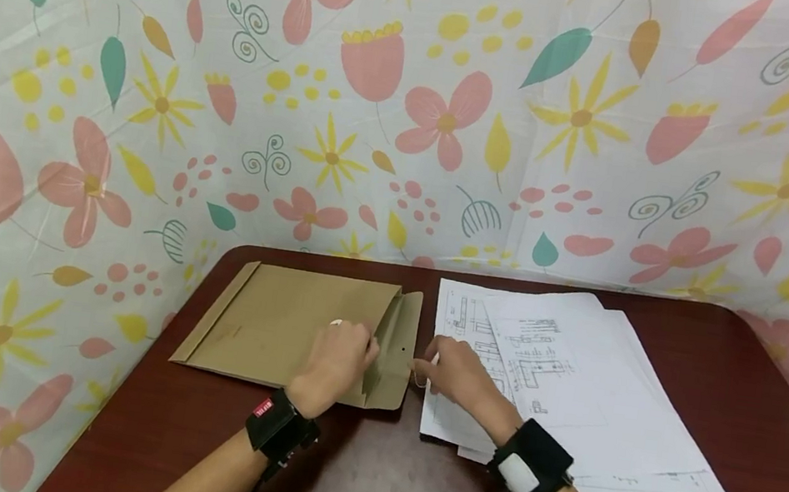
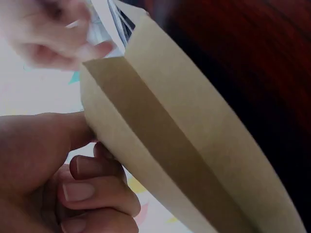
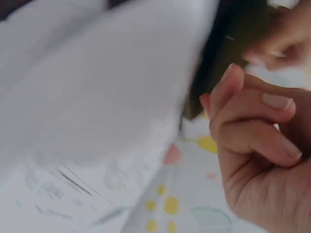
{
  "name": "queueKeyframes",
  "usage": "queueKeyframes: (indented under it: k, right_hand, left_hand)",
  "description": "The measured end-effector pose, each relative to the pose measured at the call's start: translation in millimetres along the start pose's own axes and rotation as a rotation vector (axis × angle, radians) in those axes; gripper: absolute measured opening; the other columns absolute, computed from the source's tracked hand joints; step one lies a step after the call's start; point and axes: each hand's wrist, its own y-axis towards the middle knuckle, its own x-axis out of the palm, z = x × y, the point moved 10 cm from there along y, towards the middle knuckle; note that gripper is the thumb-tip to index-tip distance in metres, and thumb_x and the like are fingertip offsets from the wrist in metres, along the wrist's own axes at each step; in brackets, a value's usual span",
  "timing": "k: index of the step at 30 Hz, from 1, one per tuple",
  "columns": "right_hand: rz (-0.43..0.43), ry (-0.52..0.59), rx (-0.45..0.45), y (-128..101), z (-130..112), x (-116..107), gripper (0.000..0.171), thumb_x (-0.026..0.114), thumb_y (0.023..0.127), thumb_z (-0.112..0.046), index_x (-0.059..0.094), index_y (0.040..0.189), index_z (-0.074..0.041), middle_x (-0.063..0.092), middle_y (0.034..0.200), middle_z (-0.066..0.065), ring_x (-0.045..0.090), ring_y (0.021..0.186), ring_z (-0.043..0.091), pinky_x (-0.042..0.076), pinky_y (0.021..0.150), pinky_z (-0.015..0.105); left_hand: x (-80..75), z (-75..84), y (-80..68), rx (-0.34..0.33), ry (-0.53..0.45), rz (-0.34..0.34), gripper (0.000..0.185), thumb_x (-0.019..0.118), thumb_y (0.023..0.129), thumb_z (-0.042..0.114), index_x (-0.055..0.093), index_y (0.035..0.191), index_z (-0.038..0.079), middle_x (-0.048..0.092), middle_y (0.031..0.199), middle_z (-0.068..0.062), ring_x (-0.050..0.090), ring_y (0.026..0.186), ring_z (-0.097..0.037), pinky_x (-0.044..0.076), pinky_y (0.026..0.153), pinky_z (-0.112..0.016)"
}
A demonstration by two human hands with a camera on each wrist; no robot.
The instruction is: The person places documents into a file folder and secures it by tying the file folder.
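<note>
A brown paper envelope lies flat on the dark wooden table, its flap open toward a loose stack of printed drawing sheets just to its right. The left hand rests on the envelope near its mouth, thumb and curled fingers gripping the edge. The right hand sits on the sheets' left edge, fingers curled; whether they pinch the thin string at the flap cannot be told.
</note>
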Motion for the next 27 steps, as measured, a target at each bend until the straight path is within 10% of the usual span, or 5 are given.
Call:
queueKeyframes:
  k: [6,10,17,23,27]
  right_hand:
    - [-0.015,0.066,-0.109,-20,-23,-34,0.019,0.061,0.099,-0.021,0.067,0.104,-0.004,0.066,0.065,0.006,0.052,0.046,0.014,0.043,0.045,0.027]
    - [0.177,-0.040,-0.153,-39,-12,-88,0.021,0.060,0.098,-0.018,0.067,0.105,0.001,0.071,0.080,0.011,0.064,0.066,0.019,0.053,0.058,0.035]
    - [0.435,-0.274,-0.028,-72,60,-177,0.035,0.061,0.098,-0.020,0.061,0.112,0.013,0.065,0.102,0.033,0.064,0.090,0.046,0.049,0.076,0.057]
    - [0.367,-0.392,0.115,-92,134,-208,0.058,0.061,0.097,-0.028,0.050,0.119,0.024,0.053,0.110,0.045,0.051,0.099,0.059,0.043,0.080,0.065]
    - [0.326,-0.428,0.210,-99,172,-215,0.065,0.063,0.096,-0.031,0.045,0.117,0.028,0.048,0.110,0.048,0.046,0.101,0.062,0.040,0.084,0.067]
  left_hand:
    - [4.4,0.0,-1.6,-0.042,-0.025,-0.039,0.050,0.062,0.098,0.031,0.048,0.051,0.018,0.051,0.049,0.002,0.056,0.050,-0.016,0.041,0.045,-0.027]
    - [-4.5,21.9,3.1,-0.014,-0.166,0.041,0.035,0.061,0.099,0.029,0.059,0.067,0.016,0.057,0.058,0.003,0.052,0.051,-0.010,0.037,0.045,-0.023]
    - [-3.8,93.8,14.9,0.103,-0.304,0.079,0.025,0.056,0.101,0.028,0.073,0.095,0.011,0.071,0.088,0.000,0.052,0.059,-0.003,0.037,0.049,-0.013]
    - [26.4,127.1,28.7,0.062,-0.371,-0.100,0.032,0.058,0.100,0.038,0.077,0.105,0.013,0.075,0.096,0.003,0.046,0.052,-0.002,0.037,0.045,-0.016]
    - [46.7,134.5,39.6,0.022,-0.305,-0.151,0.040,0.062,0.094,0.051,0.071,0.074,0.017,0.060,0.064,0.011,0.038,0.047,-0.001,0.033,0.042,-0.017]
